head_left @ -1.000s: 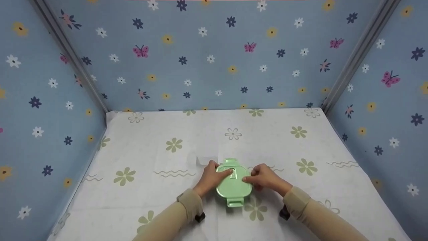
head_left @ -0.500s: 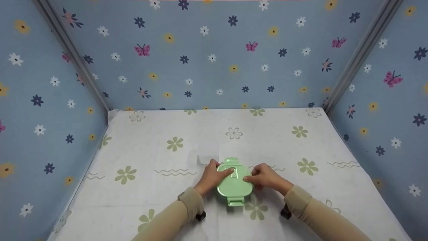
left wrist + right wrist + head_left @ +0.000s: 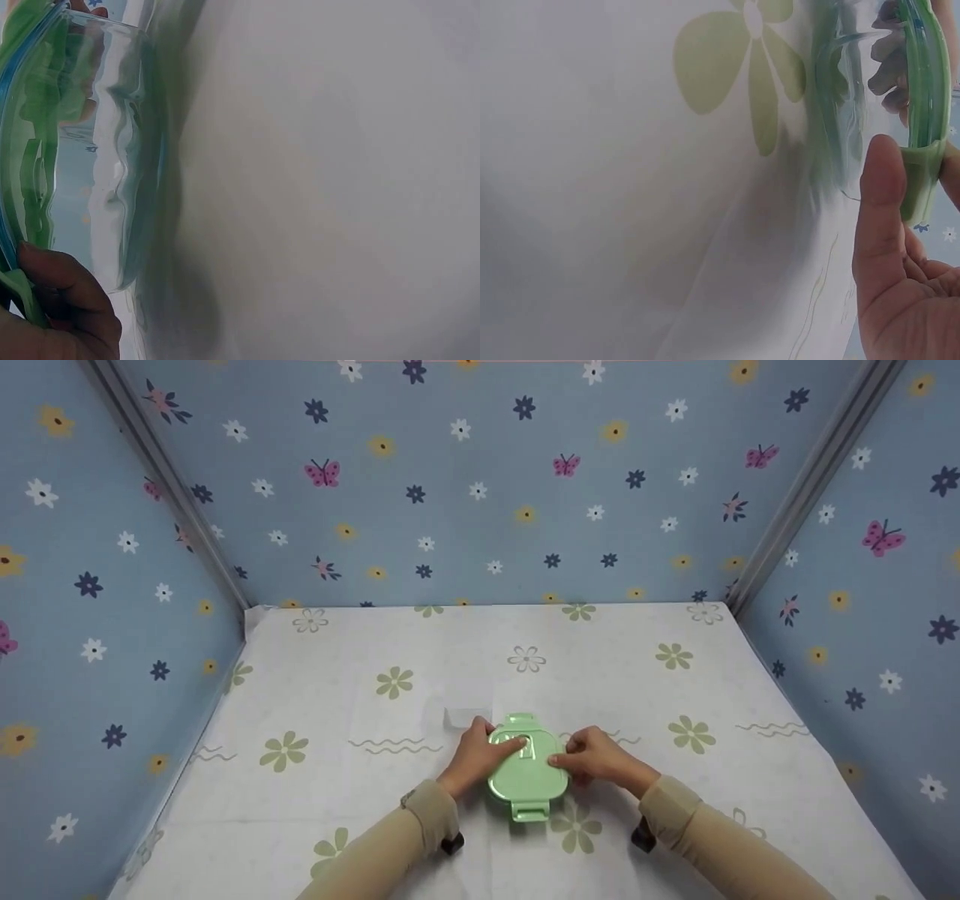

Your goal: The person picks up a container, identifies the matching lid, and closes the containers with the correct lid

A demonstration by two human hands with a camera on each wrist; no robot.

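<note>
A glass food container with a light green lid (image 3: 529,781) sits on the cloth, its clip flaps standing out at the far and near ends. My left hand (image 3: 472,759) grips its left side, thumb lying across the lid. On the right, my right hand (image 3: 604,761) pinches the edge with the thumb on top. The left wrist view shows the clear glass wall (image 3: 124,172) and a green flap (image 3: 26,296) between the fingers. In the right wrist view, a finger lies under a green side flap (image 3: 921,184). Whether the side flaps are fastened, I cannot tell.
A small translucent piece (image 3: 466,718) lies just beyond my left hand. White cloth with green flowers (image 3: 394,682) covers the table. Blue patterned walls (image 3: 480,532) enclose the back and both sides, with grey posts (image 3: 814,487) at the corners.
</note>
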